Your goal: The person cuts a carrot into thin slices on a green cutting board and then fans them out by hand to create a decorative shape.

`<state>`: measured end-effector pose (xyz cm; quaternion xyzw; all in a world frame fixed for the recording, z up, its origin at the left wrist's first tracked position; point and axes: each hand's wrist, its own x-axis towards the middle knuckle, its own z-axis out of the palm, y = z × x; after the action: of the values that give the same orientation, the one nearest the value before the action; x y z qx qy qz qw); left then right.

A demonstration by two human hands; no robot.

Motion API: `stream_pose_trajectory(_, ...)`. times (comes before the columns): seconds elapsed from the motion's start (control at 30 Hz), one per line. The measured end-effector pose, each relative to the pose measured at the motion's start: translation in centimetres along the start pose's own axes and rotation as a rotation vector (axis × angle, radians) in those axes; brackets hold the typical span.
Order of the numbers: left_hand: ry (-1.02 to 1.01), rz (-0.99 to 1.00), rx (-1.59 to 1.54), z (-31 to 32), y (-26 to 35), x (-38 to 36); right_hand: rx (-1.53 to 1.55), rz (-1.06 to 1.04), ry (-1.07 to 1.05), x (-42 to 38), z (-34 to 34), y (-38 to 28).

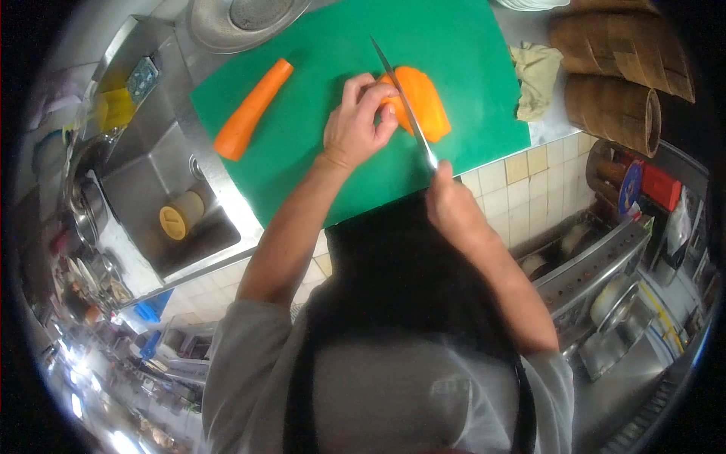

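On the green cutting board point(325, 178), my left hand point(359, 121) presses with curled fingertips on a piece of carrot point(386, 102), most of it hidden behind the fingers and blade. My right hand point(457, 208) grips a long kitchen knife point(404, 102) by its handle, at the board's near edge. Its blade points away from me and lies against the carrot, close beside my left fingertips. To the right of the blade, orange carrot slices point(427, 106) lie overlapping. A whole peeled carrot point(253, 110) rests apart on the left of the board.
A steel sink point(144, 174) holding a yellow-lidded container point(181, 216) is at the left. A round metal pan point(246, 19) stands at the back left. On the right are a crumpled cloth point(537, 79) and brown woven cylinders point(612, 113).
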<state>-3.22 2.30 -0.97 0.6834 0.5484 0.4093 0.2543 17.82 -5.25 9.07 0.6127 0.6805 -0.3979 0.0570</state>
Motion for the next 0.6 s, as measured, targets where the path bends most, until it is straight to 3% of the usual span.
stream_pose_trajectory(0.27, -0.032, 0.003, -0.007, -0.2, 0.0, 0.2, 0.018, -0.07, 0.082, 5.3, 2.6, 0.9)
stream_pose_trajectory(0.4, 0.003, 0.092, 0.014, -0.1, -0.5, 0.0, 0.109, -0.133, 0.146, 4.9, 2.5, 1.5)
stream_pose_trajectory(0.6, 0.021, 0.074, 0.024, 0.1, -0.3, -0.1, 0.072, -0.108, 0.216, 1.3, 0.5, 1.3)
